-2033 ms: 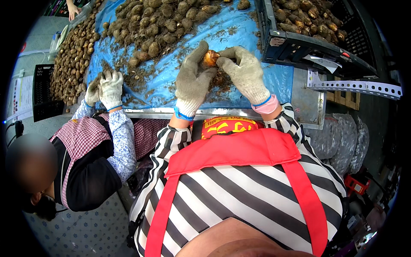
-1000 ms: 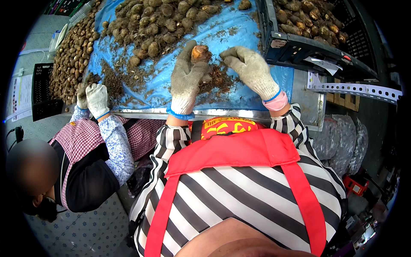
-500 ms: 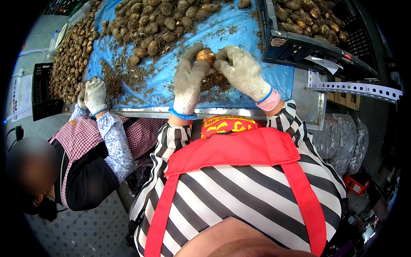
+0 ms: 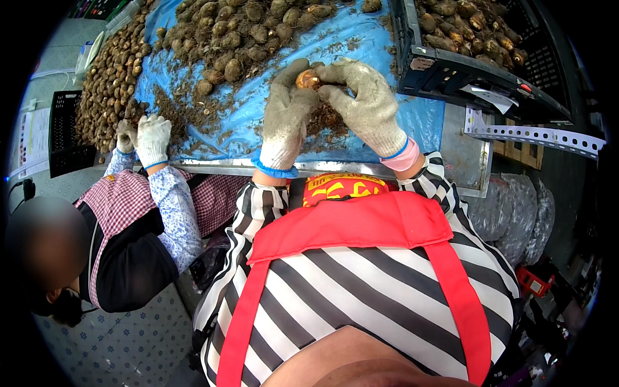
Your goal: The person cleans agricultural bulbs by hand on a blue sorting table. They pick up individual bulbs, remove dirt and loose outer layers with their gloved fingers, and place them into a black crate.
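A small taro corm (image 4: 307, 79), orange-brown where its skin shows, is held just above a blue sheet. My left hand (image 4: 284, 115), in a soiled white knit glove with a blue cuff, is closed around its left side. From the right, my right hand (image 4: 366, 98), gloved alike, pinches at the corm's right edge with bent thumb and fingers. Those fingertips partly cover that edge. Dark root fibres and soil (image 4: 325, 120) lie on the sheet beneath both hands.
A heap of hairy taro corms (image 4: 238, 35) lies ahead on the blue sheet (image 4: 412, 122). At the right stands a black crate (image 4: 451, 71) of corms, near a perforated metal strip (image 4: 535, 137). On the left, a co-worker's gloved hands (image 4: 152, 138) are beside more corms (image 4: 109, 90) and another black crate (image 4: 64, 138).
My right hand's fingers have bent and lifted, curling over the corm's right edge. My left hand stays nearly in place. The co-worker's gloved hand has shifted slightly to the right.
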Motion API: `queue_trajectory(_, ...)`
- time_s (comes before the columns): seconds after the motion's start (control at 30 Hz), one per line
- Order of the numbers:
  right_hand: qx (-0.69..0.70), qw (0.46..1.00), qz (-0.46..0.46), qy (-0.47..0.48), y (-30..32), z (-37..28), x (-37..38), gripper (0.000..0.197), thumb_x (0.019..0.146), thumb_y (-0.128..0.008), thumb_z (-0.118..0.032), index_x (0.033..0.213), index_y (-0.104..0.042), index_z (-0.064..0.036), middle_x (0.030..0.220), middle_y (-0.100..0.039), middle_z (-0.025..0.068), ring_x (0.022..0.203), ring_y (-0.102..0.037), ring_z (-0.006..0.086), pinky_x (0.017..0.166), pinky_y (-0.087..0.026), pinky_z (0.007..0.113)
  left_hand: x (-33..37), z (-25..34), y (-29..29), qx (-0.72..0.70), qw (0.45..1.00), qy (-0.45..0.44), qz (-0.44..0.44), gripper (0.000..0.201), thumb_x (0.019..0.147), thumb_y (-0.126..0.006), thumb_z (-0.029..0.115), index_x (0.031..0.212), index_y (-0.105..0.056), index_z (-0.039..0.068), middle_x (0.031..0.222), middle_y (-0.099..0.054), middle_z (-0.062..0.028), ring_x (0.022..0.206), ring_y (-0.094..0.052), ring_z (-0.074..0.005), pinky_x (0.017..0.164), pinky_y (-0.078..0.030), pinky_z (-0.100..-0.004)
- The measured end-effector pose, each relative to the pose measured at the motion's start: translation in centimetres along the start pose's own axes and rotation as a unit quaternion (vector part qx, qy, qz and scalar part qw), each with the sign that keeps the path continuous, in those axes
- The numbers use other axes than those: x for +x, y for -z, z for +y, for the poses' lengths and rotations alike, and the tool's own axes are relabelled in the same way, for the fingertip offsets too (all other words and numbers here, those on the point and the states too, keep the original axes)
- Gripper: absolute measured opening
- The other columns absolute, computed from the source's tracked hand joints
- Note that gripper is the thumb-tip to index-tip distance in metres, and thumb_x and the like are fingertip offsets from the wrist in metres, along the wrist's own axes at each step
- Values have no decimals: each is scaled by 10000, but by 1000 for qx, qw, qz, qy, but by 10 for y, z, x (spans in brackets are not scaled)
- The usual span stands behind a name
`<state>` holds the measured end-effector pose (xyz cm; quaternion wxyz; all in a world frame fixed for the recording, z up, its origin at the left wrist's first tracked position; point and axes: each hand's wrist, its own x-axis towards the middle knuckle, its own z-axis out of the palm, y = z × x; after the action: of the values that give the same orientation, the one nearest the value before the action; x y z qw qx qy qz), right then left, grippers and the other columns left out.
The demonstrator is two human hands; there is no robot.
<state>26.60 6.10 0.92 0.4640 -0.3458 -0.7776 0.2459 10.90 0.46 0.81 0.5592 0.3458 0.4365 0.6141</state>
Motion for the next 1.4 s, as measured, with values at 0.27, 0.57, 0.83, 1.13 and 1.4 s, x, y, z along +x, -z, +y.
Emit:
queue_trajectory(0.27,17,981,-62,-185,9,18,0,249,853,-702,-158,1082,-743,-66,1048,-717,129,971,-688,308,868,-548,379,-6,4,-3,-15,1000,-11,-1,683,874,-577,40,1468,-276,-112,1409,-454,-249,1278,-530,-323,1095,-494,-415)
queue_trajectory(0.57,56,995,-49,-66,4,-2,-4,239,836,-736,-130,1068,-744,-72,1043,-721,91,933,-695,282,834,-557,388,-4,2,-2,124,991,-30,41,631,863,-683,60,1427,-431,-66,1353,-533,-186,1215,-582,-264,997,-530,-350)
queue_trajectory(0.83,-3,989,-56,-134,-3,3,-8,169,876,-682,-153,1018,-723,-73,1014,-703,120,960,-676,327,850,-541,413,-6,5,-2,386,916,-91,56,643,843,-764,100,1400,-490,-69,1306,-592,-197,1134,-639,-245,947,-556,-330)
queue_trajectory(1.13,24,957,-227,-181,25,12,-4,210,875,-697,-209,1061,-736,-121,1070,-706,116,999,-682,286,861,-544,382,5,0,12,43,997,26,66,564,933,-661,161,1403,-466,-81,1249,-605,-206,980,-684,-213,846,-585,-312)
queue_trajectory(1.4,114,985,-57,-114,3,-2,3,267,852,-736,-211,1075,-741,-65,1106,-702,134,1017,-681,285,877,-544,366,1,-5,9,-24,1000,7,-1,615,954,-654,170,1461,-400,-67,1318,-566,-210,1103,-652,-253,874,-596,-319)
